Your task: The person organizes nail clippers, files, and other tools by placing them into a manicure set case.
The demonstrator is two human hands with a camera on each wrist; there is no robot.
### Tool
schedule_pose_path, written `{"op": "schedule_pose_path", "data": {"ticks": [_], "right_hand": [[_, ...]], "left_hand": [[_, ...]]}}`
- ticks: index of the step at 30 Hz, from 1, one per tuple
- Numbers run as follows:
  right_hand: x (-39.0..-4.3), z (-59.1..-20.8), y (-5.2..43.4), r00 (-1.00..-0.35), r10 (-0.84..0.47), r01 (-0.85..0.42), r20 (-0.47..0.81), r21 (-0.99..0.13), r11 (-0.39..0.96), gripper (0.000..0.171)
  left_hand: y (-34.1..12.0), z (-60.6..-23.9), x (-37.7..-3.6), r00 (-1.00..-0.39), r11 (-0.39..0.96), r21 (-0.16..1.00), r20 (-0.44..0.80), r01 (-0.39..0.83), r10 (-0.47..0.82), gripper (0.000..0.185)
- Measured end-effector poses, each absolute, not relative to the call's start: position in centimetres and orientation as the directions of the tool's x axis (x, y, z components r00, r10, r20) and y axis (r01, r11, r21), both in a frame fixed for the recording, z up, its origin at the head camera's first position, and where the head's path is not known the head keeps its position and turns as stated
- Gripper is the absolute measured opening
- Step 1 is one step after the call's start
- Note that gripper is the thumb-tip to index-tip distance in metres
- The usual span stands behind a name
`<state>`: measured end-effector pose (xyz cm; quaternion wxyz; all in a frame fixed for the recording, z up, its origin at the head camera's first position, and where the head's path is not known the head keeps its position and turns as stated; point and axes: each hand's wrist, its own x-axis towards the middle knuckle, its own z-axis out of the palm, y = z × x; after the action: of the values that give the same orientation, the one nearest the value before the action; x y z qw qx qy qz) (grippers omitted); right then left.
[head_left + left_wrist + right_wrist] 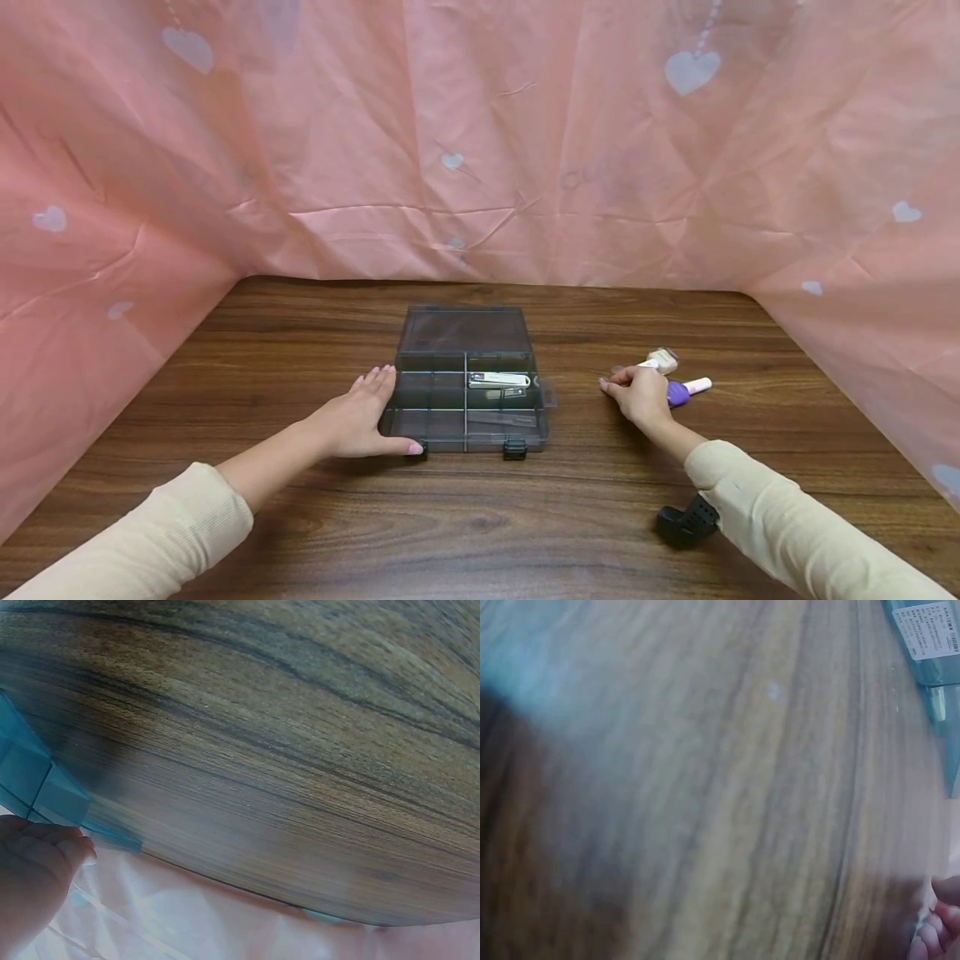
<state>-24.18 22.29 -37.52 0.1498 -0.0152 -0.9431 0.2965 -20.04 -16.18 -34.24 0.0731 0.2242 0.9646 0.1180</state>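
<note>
Pink heart-print sheeting [525,150] hung all around our dark wood-grain table [300,517], tent style. Our left hand [358,421] lay flat with the fingers straight against the left side of the smoky transparent plastic organizer box [467,392], thumb along its front left corner, pressing it steady rather than gripping it. Its lid stood open at the back, and a silver metal nail clipper [498,380] sat in a right-hand compartment, long axis running left to right. Our right hand [639,395] was off to the right of the box, well apart from it, fingers curled down onto the table just beside a purple-and-white pen-shaped tool [686,389] and a small beige-and-white tool [660,361]. Honestly, we couldn't tell if it had actually pinched anything. Those two tools lay right behind the right hand's knuckles, pointing roughly left-right, so the right hand was clearly the nearer one. Wrist views were mostly blurry wood.
</note>
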Motion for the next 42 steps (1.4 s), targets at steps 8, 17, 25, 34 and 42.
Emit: {"op": "schedule_pose_path", "data": {"ticks": [8,17,25,34,42], "right_hand": [[-23.7,-36.9,22.3,-0.977,0.038,-0.086,0.212,-0.546,0.833,0.019],[-23.0,-36.6,22.2,-0.967,-0.071,-0.198,0.246,-0.54,0.818,0.015],[-22.2,-35.8,21.6,-0.95,-0.138,-0.274,0.28,-0.535,0.8,0.012],[-21.8,-35.1,20.1,-0.915,-0.192,-0.368,0.356,-0.534,0.761,0.008],[-21.9,-34.0,18.1,-0.894,-0.254,-0.43,0.369,-0.547,0.719,0.006]], "left_hand": [[-16.2,-34.2,-19.9,-0.889,0.871,0.253,-0.079,0.421,0.452,0.114],[-16.1,-34.2,-19.9,-0.891,0.873,0.268,-0.092,0.407,0.444,0.114],[-16.1,-34.2,-19.9,-0.891,0.875,0.249,-0.083,0.415,0.446,0.114],[-16.1,-34.3,-20.0,-0.89,0.874,0.259,-0.096,0.41,0.446,0.114],[-16.1,-34.1,-19.9,-0.89,0.875,0.252,-0.094,0.413,0.447,0.114]]}}
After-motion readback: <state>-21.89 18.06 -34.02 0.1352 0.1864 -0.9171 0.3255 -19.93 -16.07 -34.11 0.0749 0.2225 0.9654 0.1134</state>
